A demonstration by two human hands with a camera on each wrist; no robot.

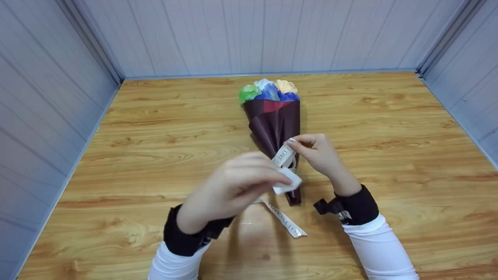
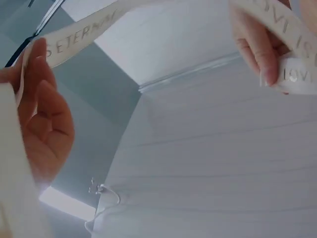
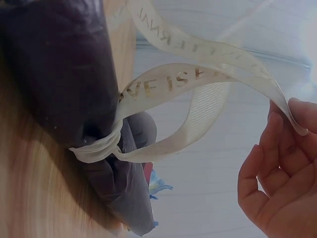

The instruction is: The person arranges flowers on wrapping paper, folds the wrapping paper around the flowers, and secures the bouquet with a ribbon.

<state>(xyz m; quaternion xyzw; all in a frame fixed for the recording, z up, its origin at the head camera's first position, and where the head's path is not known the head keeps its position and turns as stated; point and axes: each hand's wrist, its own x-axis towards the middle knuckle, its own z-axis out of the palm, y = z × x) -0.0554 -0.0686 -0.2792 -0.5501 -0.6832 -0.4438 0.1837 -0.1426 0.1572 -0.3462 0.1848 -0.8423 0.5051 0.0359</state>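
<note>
A bouquet wrapped in dark maroon paper (image 1: 274,120) lies on the table, its green, white, blue and cream flowers (image 1: 268,91) at the far end. Cream ribbon (image 3: 94,151) with printed lettering is wound around the narrow part of the wrap. My right hand (image 1: 321,155) pinches a lettered stretch of ribbon (image 1: 284,153) between thumb and fingers, just right of the bouquet. Over the lower stem my left hand (image 1: 239,182), slightly blurred, pinches another white length of ribbon (image 1: 288,181). One ribbon tail (image 1: 286,221) trails below the left hand.
The wood-grain table (image 1: 163,128) extends around the bouquet on all sides. Pale panelled walls (image 1: 241,39) enclose it at the back, left and right. Black straps with small cameras (image 1: 352,206) sit on both wrists, over white sleeves.
</note>
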